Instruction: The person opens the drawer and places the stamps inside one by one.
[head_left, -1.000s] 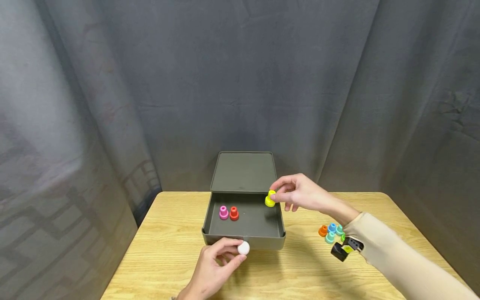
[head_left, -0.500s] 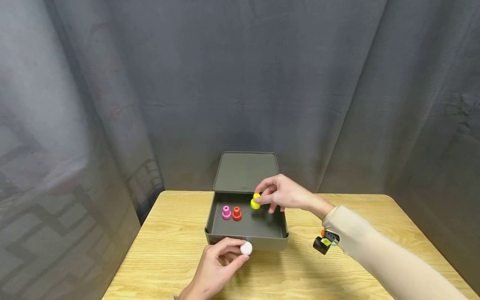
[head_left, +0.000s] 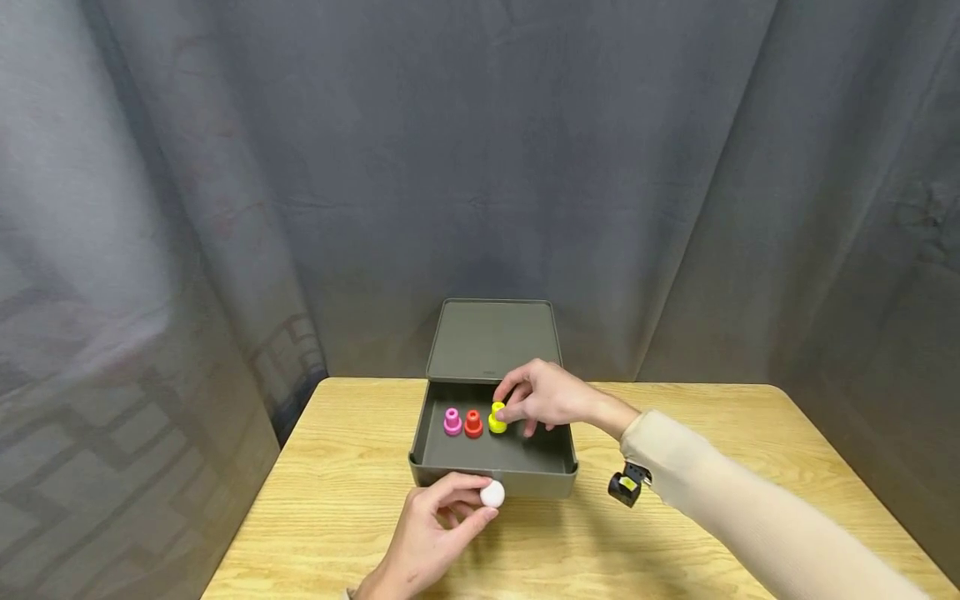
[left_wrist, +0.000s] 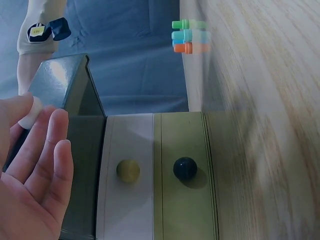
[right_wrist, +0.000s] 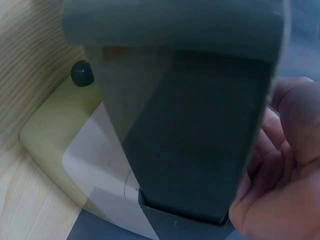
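My left hand [head_left: 431,533] pinches the white knob [head_left: 492,494] on the front of a grey drawer [head_left: 491,483], which is pulled out. Inside it, a pink stepped peg [head_left: 452,422] and a red one [head_left: 473,424] stand upright side by side. My right hand [head_left: 547,398] pinches a yellow stepped peg [head_left: 497,418] by its narrow top, low in the drawer just right of the red peg. In the right wrist view, the drawer wall [right_wrist: 180,130] hides the fingertips of my right hand [right_wrist: 280,170] and the peg.
Below the grey drawer are a white drawer front [left_wrist: 125,210] with a yellow knob [left_wrist: 128,171] and a yellow-green front [left_wrist: 185,215] with a dark knob [left_wrist: 185,168]. Green, blue and orange pegs [left_wrist: 187,36] stand on the table beyond. A grey curtain [head_left: 480,167] hangs behind.
My right hand has carried the yellow peg left and down, from over the drawer's right edge to beside the red peg. My left hand stays on the white knob.
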